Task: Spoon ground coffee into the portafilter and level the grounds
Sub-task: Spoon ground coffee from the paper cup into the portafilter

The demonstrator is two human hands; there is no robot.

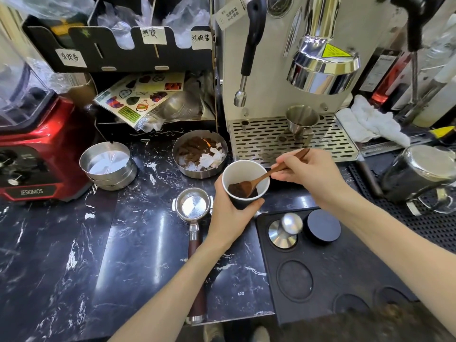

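My left hand (228,218) grips a paper cup (243,172), white inside and dark outside, tilted toward me above the counter. Dark ground coffee (235,190) lies at its bottom. My right hand (309,170) pinches the handle of a wooden spoon (267,175), whose bowl dips into the grounds in the cup. The portafilter (193,206) lies flat on the marble counter just left of my left hand, its steel basket bare and shiny, its dark red handle pointing toward me and partly hidden under my left forearm.
A steel bowl of spent coffee and tissue (199,154) sits behind the cup. Stacked steel bowls (108,164) stand at left, beside a red blender (32,149). A tamper (286,229) and black puck (322,225) rest on the black mat (328,267). The espresso machine's drip tray (269,137) holds a steel cup (302,122).
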